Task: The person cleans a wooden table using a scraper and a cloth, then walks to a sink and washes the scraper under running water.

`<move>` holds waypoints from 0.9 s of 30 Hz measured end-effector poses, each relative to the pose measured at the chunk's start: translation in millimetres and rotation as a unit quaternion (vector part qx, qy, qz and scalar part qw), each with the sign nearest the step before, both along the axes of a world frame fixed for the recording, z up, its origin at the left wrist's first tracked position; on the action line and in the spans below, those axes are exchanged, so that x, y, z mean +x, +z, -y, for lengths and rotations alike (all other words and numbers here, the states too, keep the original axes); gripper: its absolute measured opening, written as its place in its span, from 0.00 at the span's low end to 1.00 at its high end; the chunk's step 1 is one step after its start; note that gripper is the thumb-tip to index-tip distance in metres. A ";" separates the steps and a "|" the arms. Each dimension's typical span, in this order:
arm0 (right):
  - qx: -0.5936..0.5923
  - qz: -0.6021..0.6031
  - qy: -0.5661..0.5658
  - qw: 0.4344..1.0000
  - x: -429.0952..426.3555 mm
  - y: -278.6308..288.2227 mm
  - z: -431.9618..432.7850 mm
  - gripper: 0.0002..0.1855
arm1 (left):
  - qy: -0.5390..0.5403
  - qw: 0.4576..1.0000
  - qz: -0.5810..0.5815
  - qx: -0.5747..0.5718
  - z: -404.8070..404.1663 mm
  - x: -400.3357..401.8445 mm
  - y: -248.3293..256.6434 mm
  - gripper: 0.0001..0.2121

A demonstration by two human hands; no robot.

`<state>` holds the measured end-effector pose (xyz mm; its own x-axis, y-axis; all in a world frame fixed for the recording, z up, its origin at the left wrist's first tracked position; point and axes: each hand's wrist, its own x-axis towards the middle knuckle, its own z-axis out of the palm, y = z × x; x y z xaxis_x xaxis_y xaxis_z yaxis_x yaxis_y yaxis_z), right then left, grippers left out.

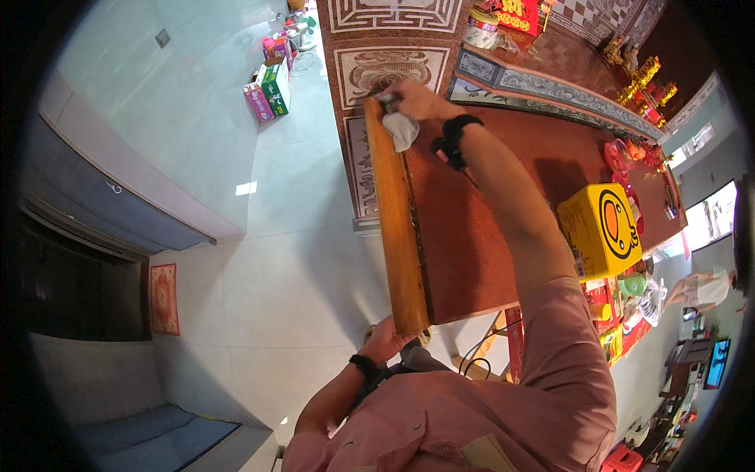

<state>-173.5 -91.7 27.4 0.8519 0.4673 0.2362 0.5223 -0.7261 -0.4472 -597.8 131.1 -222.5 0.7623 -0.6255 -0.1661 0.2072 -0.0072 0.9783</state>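
A long wooden board (394, 236) runs along the left edge of a red-brown table top (466, 236). At its far end my right hand (410, 99) is shut on a whitish cloth (401, 131), which hangs down over the board and the table's edge. My left hand (386, 341) is at the board's near end, its fingers partly hidden beneath the wood. I wear a dark band on each wrist. A small black object (448, 154) lies on the table beside my right wrist.
A yellow tin (598, 231) and red plastic baskets (617, 156) stand on the table's right side. Carved stone panels (386, 68) rise at the far end. Cartons (268, 91) sit on the floor at the far left. A person (708, 288) is at the far right.
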 end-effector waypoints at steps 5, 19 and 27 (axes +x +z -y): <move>0.006 -0.294 0.255 0.921 -83.5 53.3 -59.9 0.14 | 0.072 0.967 -0.209 -0.129 -4.2 5.3 2.7 0.19; -0.056 -0.056 -0.116 0.990 13.2 -35.1 91.0 0.22 | 0.074 0.938 -0.305 -0.150 1.6 4.0 -0.7 0.18; -0.150 0.014 0.176 0.973 -103.0 -17.2 48.8 0.11 | 0.079 0.793 -0.486 -0.358 19.7 3.8 -19.1 0.18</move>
<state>-276.5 -140.5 10.2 0.6214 0.7807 0.0656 0.7716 -0.5952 -0.2245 -594.0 111.4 -241.7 0.5711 -0.7336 -0.3683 0.8085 0.5803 0.0978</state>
